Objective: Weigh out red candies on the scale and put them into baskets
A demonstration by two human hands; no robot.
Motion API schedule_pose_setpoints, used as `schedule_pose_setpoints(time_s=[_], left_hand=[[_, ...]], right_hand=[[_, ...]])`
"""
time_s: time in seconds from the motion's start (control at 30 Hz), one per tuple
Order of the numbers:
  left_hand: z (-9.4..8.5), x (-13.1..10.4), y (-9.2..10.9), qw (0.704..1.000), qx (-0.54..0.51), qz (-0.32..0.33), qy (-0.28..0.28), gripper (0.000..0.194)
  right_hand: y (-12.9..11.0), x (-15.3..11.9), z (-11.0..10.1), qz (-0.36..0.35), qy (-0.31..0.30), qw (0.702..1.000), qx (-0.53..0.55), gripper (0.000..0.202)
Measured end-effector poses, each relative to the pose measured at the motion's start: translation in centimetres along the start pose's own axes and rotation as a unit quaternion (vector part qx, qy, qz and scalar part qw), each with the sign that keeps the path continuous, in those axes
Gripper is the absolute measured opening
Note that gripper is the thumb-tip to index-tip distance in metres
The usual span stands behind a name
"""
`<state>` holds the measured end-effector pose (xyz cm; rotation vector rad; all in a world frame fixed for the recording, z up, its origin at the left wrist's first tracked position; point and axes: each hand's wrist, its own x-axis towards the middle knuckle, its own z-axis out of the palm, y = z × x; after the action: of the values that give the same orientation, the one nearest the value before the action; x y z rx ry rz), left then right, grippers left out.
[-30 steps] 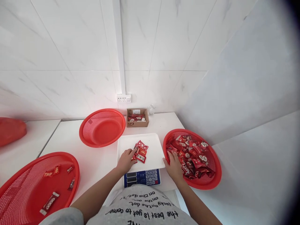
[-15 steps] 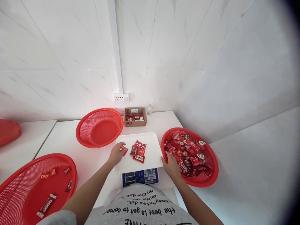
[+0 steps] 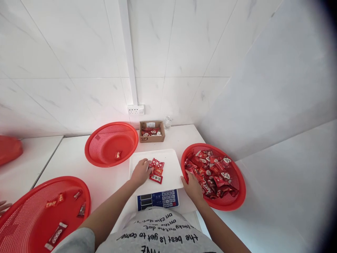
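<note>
On the white scale tray [image 3: 168, 154] lies a small cluster of red wrapped candies [image 3: 157, 170]. My left hand [image 3: 140, 173] is over the left side of this cluster, with its fingers closed about a dark-red candy that they mostly hide. At the right, my right hand [image 3: 193, 186] grips the near-left rim of a red basket [image 3: 240, 179], thumb outside and fingers inside. Many red candy packets [image 3: 210, 172] fill that basket. Behind the tray to the left, another red basket [image 3: 91, 154] holds a single small candy [image 3: 118, 155].
The blue scale keypad [image 3: 158, 199] sits below the tray. A cardboard box [image 3: 152, 138] with red packets and a crumpled clear plastic piece [image 3: 167, 122] stand by the wall. At lower left is a red basket [image 3: 88, 196] with several candies; another person's hand [image 3: 4, 207] is beside it.
The candy from my left hand now lies in the back red basket. My left hand has moved right to the cluster. The lower-left basket has shifted slightly, and another person's hand appears there.
</note>
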<state>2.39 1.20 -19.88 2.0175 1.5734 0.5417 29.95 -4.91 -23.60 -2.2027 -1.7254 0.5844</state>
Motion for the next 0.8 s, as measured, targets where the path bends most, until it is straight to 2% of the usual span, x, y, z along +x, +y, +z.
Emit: schedule_pose_setpoints(time_s=[0.07, 0.13, 0.23, 0.37, 0.43, 0.53, 0.67, 0.8], left_hand=[[1.3, -0.5, 0.9, 0.999, 0.004, 0.005, -0.042, 0.026], [1.7, -0.7, 1.3, 0.998, -0.042, -0.022, -0.05, 0.024], [1.4, -0.5, 1.4, 0.984, -0.153, -0.085, -0.039, 0.023], [0.9, -0.3, 0.7, 0.956, -0.243, -0.165, -0.007, 0.024], [0.7, -0.3, 0.3, 0.926, -0.306, -0.222, 0.009, 0.023], [0.0, -0.5, -0.1, 0.857, -0.425, -0.29, 0.02, 0.017], [-1.0, -1.0, -0.1, 0.759, -0.558, -0.333, 0.023, 0.012], [-1.6, -1.7, 0.1, 0.695, -0.624, -0.355, 0.032, 0.01]], right_hand=[[0.0, 0.0, 0.0, -0.003, -0.003, 1.0, 0.002, 0.053], [0.1, 0.1, 0.0, -0.003, -0.003, 1.0, 0.002, 0.053], [0.0, 0.0, 0.0, 0.001, -0.004, 1.0, 0.001, 0.053], [-0.1, 0.0, -0.1, 0.012, -0.018, 1.0, 0.0, 0.054], [-0.2, 0.0, -0.2, 0.017, -0.024, 1.0, 0.0, 0.054], [-0.3, 0.0, -0.3, 0.02, -0.026, 0.999, -0.001, 0.055], [-0.3, 0.0, -0.3, 0.015, -0.025, 1.0, -0.002, 0.055], [-0.2, 0.0, -0.3, 0.018, -0.027, 0.999, -0.005, 0.055]])
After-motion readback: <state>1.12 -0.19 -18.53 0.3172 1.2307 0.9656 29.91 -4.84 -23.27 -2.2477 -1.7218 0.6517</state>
